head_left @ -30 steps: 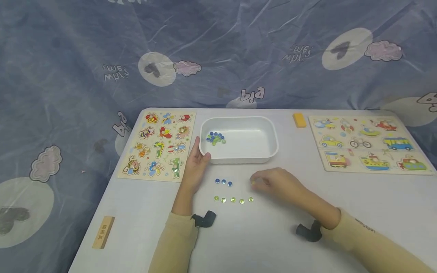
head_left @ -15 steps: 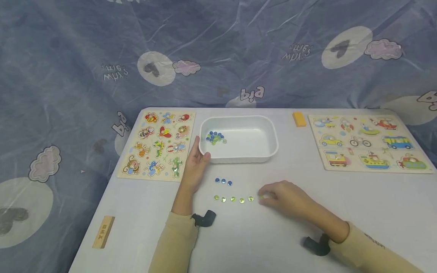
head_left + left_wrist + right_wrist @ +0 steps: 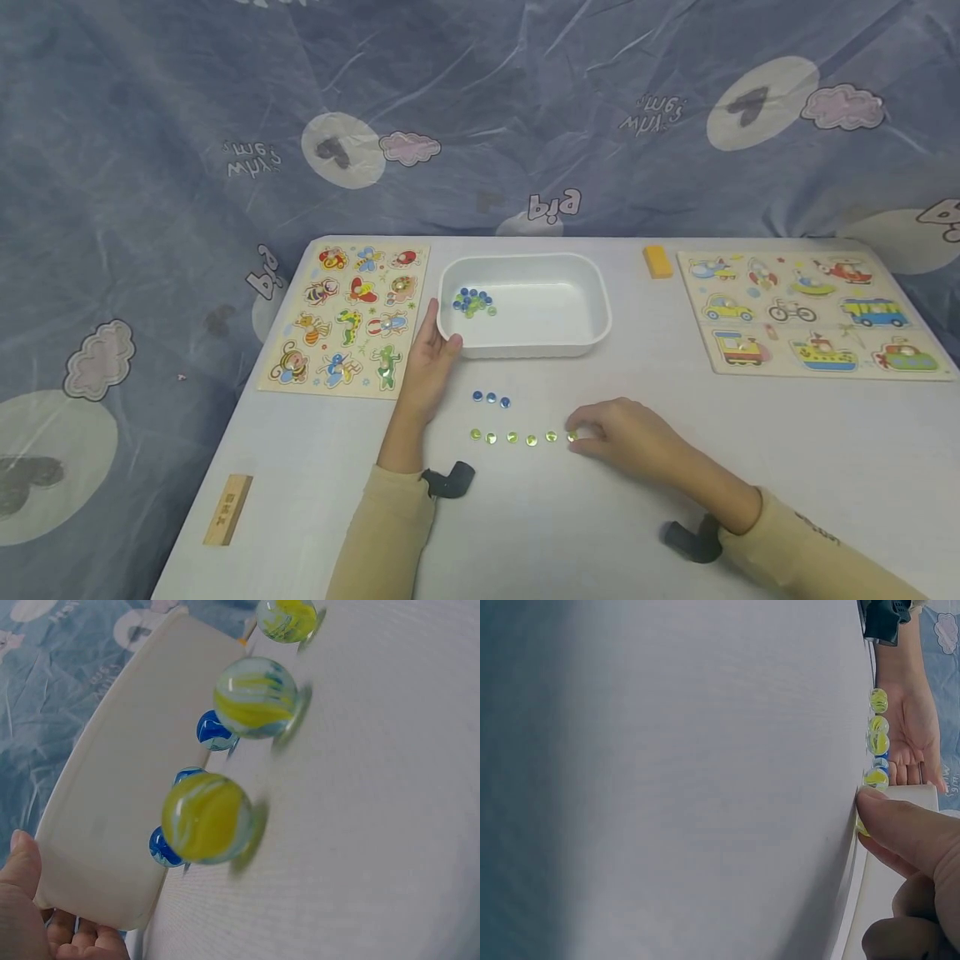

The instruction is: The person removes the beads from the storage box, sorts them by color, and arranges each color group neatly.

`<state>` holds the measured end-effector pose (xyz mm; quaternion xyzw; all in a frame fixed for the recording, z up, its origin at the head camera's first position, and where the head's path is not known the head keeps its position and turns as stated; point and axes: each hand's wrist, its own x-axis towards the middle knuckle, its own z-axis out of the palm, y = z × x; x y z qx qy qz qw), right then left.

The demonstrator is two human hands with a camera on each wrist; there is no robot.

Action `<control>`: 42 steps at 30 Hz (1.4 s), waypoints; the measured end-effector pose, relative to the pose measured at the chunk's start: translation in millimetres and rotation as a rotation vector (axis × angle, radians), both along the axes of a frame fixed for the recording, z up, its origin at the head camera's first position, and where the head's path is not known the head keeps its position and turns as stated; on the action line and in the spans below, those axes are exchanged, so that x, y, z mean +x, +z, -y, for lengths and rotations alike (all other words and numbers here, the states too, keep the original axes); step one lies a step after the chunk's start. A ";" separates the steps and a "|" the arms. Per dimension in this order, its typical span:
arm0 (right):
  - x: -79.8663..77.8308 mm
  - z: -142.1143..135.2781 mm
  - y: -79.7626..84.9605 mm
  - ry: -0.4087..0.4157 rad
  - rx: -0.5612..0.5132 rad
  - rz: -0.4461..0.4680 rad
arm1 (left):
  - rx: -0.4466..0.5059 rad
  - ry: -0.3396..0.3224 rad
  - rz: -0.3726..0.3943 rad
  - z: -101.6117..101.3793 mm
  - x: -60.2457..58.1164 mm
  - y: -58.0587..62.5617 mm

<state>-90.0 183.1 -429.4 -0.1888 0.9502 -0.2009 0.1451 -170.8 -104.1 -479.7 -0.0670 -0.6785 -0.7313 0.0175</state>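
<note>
My left hand point(image 3: 429, 367) holds the near left corner of a white plastic tray point(image 3: 525, 350), thumb at the rim and fingers along its side. Blue marbles point(image 3: 472, 293) and yellow-green marbles point(image 3: 471, 313) are clustered at the tray's left end. My right hand point(image 3: 630, 437) pinches a yellow-swirled glass marble point(image 3: 572, 436) between thumb and index finger, at the right end of a row of yellow marbles point(image 3: 512, 437). Behind that row lie three blue marbles point(image 3: 491, 398). In the right wrist view the thumb partly hides the pinched marble point(image 3: 864, 827).
A wooden insect puzzle board point(image 3: 348, 317) lies left of the tray, and a vehicle puzzle board point(image 3: 810, 321) lies far right. Near the back is a yellow block point(image 3: 657, 262); a wooden block point(image 3: 228, 510) sits by the left table edge. A patterned curtain point(image 3: 480, 125) hangs behind.
My right hand has moved right and toward the near side with the yellow marble, bringing it to the row's right end. My left hand has stayed at the tray.
</note>
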 end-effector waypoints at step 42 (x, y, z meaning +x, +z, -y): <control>-153.6 48.0 33.1 0.023 -0.100 -0.135 | 0.011 0.010 0.027 -0.6 -1.1 2.9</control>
